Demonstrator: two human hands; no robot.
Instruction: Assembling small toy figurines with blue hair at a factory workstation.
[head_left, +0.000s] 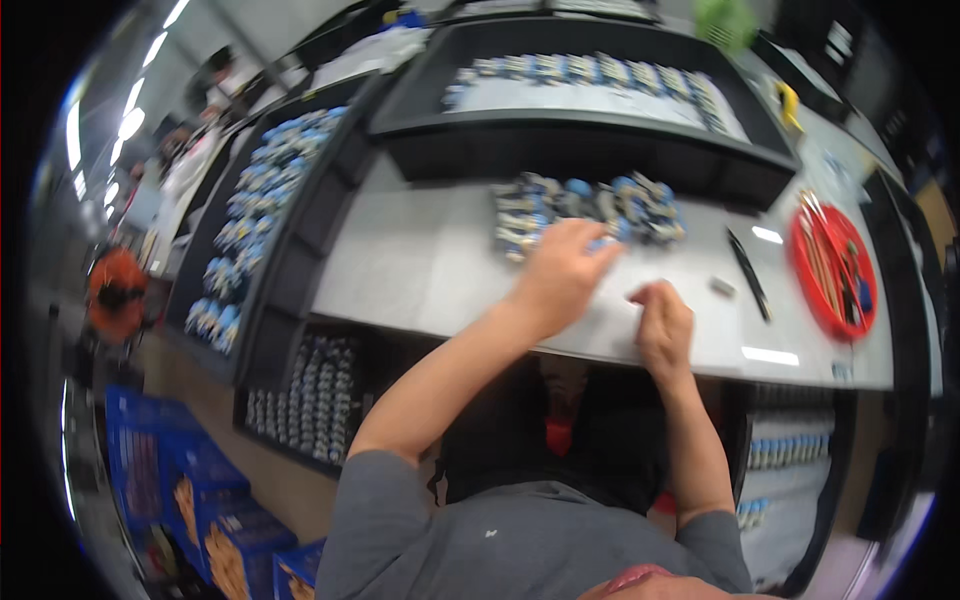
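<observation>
Several small blue, cream and dark parts (652, 208) stand bunched together on the white worktable (400, 240), beneath the wall of the big black tray. My left hand (568, 268) reaches to the front of this bunch, with thumb and fingers closed around a small blue part (600, 243); its exact kind is too small to tell. Nearer the table's front edge is my right hand (664, 328), its fingers curled together and a little blurred. Whatever it may hold is hidden. A small grey block (722, 286) lies to the right of that hand.
A large black tray (590, 130) with rows of similar parts spans the back. Another black tray (300, 235) stands along the left. On the right are a black pen (748, 270) and a red round dish (808, 285) of tools. Blue crates (215, 475) sit lower left.
</observation>
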